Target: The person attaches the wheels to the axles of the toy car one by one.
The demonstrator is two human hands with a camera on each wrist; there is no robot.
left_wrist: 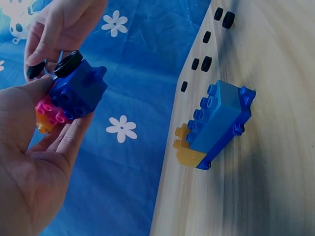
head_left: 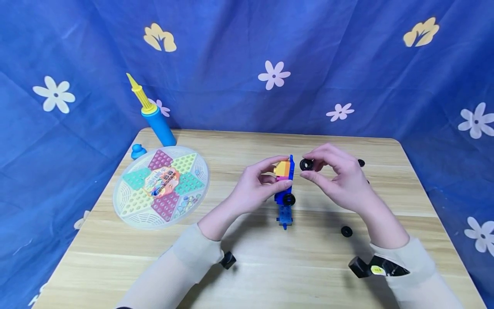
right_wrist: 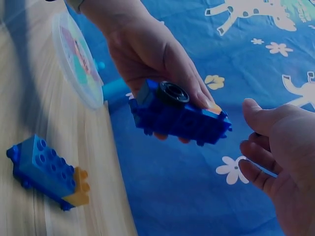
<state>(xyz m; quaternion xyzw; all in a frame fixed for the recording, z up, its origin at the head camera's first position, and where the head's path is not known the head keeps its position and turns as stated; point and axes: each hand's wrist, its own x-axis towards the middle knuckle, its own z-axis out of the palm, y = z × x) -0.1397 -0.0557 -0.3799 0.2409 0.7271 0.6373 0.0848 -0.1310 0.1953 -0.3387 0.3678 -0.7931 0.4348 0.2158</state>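
L hand, ctr of the head view, thumb and fingers clamped on the blue block car, held up off the table. R hand, just right of ctr, pinches a black wheel at its rim, a gap btwn it and the car! Main risk, I'd say: fingertip-only hold, so a slip could send it rolling. Sideways push might twist the car or pop its pink-yellow blocks. Dropped, it'd prob. hit the blue trailer below ctr.
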